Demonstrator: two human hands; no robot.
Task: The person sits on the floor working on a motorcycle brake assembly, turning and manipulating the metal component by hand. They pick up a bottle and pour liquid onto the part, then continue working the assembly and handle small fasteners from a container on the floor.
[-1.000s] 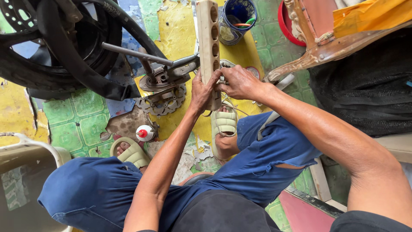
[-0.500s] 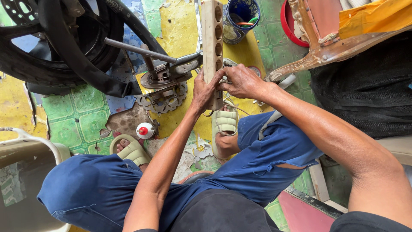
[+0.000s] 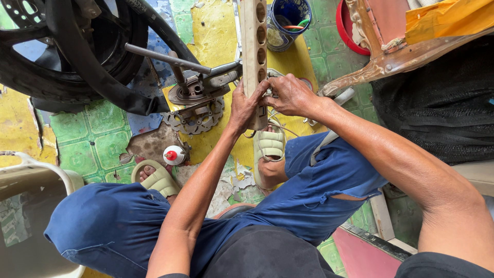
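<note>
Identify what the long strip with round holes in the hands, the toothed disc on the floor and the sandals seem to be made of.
The long strip, held by the left hand and right hand, looks like matte beige plastic, grimy and moulded around its holes. The toothed disc looks like bare steel: dull grey, perforated, oily sheen. The sandals look like soft moulded rubber or foam, pale green, smooth and seamless.

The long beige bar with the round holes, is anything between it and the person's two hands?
Nothing visible is. The left hand grips the beige bar at its lower end, and the right hand presses against its right edge there. Some thin cord hangs just below the hands, not between them and the bar.
</note>
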